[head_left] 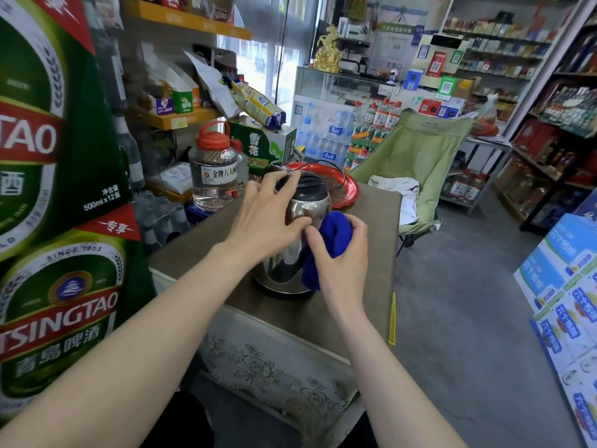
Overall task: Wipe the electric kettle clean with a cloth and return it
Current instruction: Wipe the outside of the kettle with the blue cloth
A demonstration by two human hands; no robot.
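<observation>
The electric kettle (pixel 292 234) stands upright on the brown table (pixel 365 253), its long axis vertical, near the middle of the tabletop and directly in front of the person. Both hands are on it: the left hand (pixel 268 218) comes in from the left and spreads over the upper body and black lid, fingers open and curled around the shoulder to steady it, holding nothing else. The right hand (pixel 342 257) is on the kettle's right flank, closed around a bunched blue cloth (pixel 329 247) and pressing it against the steel wall. So the surface to wipe lies just left of the right hand, in contact through the cloth.

The kettle is polished steel, mirror-bright, with a black top; whether grime remains I cannot tell. It appears to sit on its round base. Just behind it lies a red tray (pixel 345 189), and to the left a clear jug with a red cap (pixel 214 169).
</observation>
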